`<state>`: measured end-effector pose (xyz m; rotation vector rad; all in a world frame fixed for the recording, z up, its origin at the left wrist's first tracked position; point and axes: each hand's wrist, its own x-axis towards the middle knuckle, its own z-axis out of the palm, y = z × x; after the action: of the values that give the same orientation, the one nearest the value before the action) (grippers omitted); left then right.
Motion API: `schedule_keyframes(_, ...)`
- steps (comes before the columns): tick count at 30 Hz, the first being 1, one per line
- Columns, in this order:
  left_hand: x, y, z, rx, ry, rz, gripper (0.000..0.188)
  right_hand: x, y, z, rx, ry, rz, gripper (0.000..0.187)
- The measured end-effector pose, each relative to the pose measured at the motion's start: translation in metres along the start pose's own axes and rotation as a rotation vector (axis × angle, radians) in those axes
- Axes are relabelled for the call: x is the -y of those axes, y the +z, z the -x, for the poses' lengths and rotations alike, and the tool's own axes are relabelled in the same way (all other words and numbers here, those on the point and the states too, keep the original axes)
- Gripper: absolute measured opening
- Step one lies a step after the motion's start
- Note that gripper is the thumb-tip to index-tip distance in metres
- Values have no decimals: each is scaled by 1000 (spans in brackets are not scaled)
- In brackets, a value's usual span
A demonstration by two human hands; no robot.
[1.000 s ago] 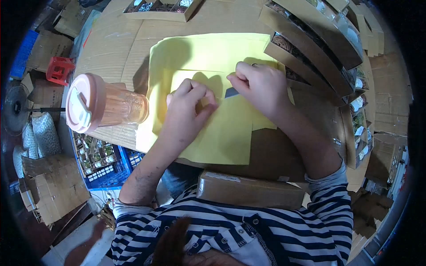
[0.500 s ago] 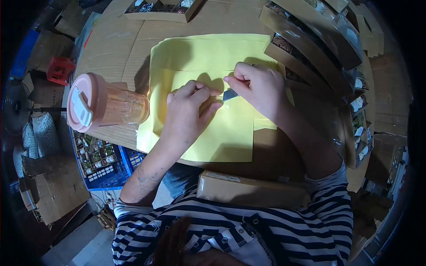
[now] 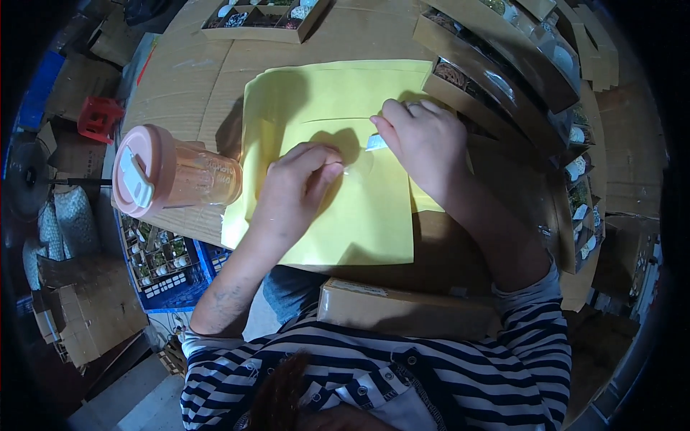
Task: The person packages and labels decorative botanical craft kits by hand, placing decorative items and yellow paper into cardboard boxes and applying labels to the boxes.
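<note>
Yellow paper sheets (image 3: 359, 230) lie stacked on the cardboard-covered table, with a straight slit-like line across the upper part. Over their right side, my right hand (image 3: 428, 144) is closed on a small flat blade (image 3: 376, 143), its shiny slanted end sticking out to the left. My left hand (image 3: 295, 187) hovers over the middle of the sheets, thumb and fingers pinched together. Whatever the pinch may hold is too small to make out; a faint clear edge shows beside the fingertips. The hands are apart.
A pink-lidded clear tumbler (image 3: 180, 172) lies or leans left of the paper. Long cardboard trays (image 3: 496, 93) of small items are stacked at the right; another tray (image 3: 266, 29) sits at the far edge. A closed carton (image 3: 402, 309) is by my lap, a blue crate (image 3: 172, 284) lower left.
My left hand has drawn back from the blade, slightly down and left. My right hand has shifted a little right, and the blade has tilted from dark to bright.
</note>
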<state>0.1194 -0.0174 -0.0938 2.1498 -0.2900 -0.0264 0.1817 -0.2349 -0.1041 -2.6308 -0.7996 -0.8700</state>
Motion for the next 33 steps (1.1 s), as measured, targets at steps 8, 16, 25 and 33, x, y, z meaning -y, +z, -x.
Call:
schedule_keyframes(8,-38,-30,-17,114,-18,303,46,1,5,4,145,65,-47,21)
schedule_keyframes(16,7,5,-37,35,211,-133,87,2,-8,-3,-3,-46,43,18)
schedule_keyframes(25,9,2,-36,116,167,-20,83,6,-4,-3,45,43,63,18)
schedule_keyframes(33,8,1,-38,154,195,-37,78,2,4,0,130,178,-95,21)
